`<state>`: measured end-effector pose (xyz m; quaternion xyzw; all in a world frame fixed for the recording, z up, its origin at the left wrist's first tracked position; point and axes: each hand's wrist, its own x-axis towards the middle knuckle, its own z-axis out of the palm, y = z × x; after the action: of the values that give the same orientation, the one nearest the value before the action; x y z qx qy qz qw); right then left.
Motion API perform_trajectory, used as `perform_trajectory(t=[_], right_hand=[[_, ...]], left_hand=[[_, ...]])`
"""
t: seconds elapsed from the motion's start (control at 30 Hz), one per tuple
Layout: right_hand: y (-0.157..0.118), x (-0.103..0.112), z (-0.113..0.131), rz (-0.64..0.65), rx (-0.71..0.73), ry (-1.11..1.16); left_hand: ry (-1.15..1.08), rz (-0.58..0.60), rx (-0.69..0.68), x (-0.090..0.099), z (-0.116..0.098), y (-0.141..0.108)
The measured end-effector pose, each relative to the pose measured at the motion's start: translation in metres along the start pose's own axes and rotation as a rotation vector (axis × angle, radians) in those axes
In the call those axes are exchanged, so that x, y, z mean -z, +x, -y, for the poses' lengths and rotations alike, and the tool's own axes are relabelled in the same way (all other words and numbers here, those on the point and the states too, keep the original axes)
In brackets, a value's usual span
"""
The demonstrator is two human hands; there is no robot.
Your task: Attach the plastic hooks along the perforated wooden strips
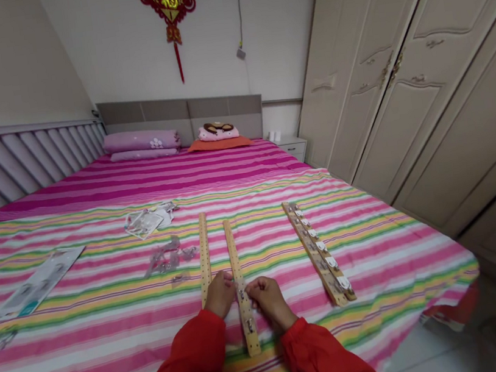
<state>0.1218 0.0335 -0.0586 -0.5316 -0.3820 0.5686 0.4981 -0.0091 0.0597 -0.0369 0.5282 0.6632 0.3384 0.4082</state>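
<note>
Seemingly, a small metal fitting [241,294] is being settled on the wooden strip [233,253] near six o'clock; left hand [221,294] at its nine, right hand [267,297] at its three, both pinched nearly closed, on what I cannot tell; next likely needs steady alignment.

Left hand [221,294] partly hides the leftmost wooden strip [204,250]; red sleeves [191,354] are cut off below.

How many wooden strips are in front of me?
4. The left strip lies by your left hand, the middle strip runs between that hand and your right hand, and the inner strip and outer strip lie side by side farther right.
</note>
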Motion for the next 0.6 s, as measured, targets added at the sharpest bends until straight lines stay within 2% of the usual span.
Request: perform_trajectory(t=[0.2,0.33,0.6], right_hand=[[0.002,0.004,0.004,0.055,-0.072,-0.009],[0.004,0.003,0.006,0.034,-0.102,-0.047],[0.014,0.0,-0.004,-0.024,-0.075,-0.119]], left_hand=[[0.026,0.093,0.096,0.003,-0.009,0.008],[0.052,0.152,0.145,0.006,-0.014,0.015],[0.148,0.211,0.131,0.004,-0.014,0.025]])
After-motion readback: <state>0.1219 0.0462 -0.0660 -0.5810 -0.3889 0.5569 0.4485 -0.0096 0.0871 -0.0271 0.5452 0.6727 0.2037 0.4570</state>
